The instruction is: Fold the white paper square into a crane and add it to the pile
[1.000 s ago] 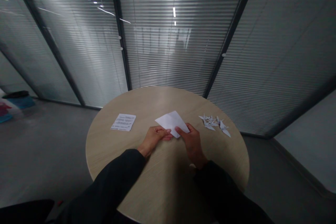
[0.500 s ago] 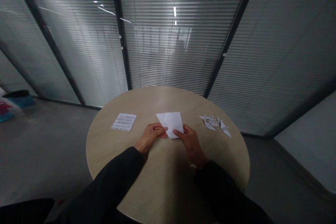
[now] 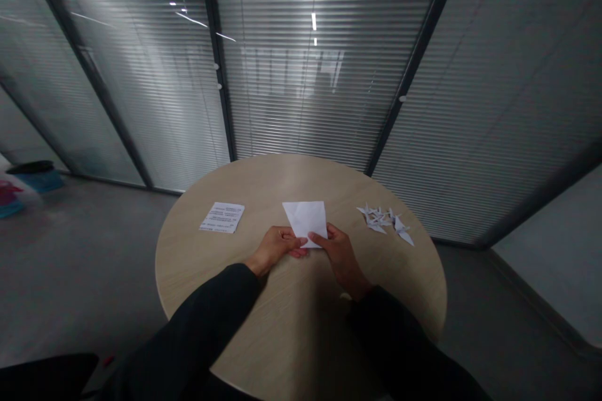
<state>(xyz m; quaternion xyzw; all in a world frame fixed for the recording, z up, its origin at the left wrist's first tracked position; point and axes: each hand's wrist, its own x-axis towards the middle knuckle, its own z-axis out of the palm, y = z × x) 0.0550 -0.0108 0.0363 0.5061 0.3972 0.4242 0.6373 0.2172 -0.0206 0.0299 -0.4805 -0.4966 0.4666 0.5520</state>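
A folded sheet of white paper (image 3: pixel 308 218) is held above the middle of the round table, its top edge wider than its bottom. My left hand (image 3: pixel 278 245) pinches its lower left corner, thumb on top and the other fingers curled underneath. On the lower right edge, my right hand (image 3: pixel 339 250) grips the same paper, with the thumb lying on its face and the fingers behind. Both thumbs are close together near the bottom edge. The fingers behind the paper are partly hidden.
Square sheets of printed paper (image 3: pixel 222 218) lie to the left on the wooden table (image 3: pixel 291 178). Several folded paper cranes (image 3: pixel 376 218) are heaped at the right. Glass partitions with blinds (image 3: pixel 301 106) stand behind the table. A blue bin (image 3: pixel 42 180) is on the floor at far left.
My left thumb has shifted right and down along the paper's lower edge. The bottom point of the paper now looks folded up or turned, leaving a straighter lower edge.
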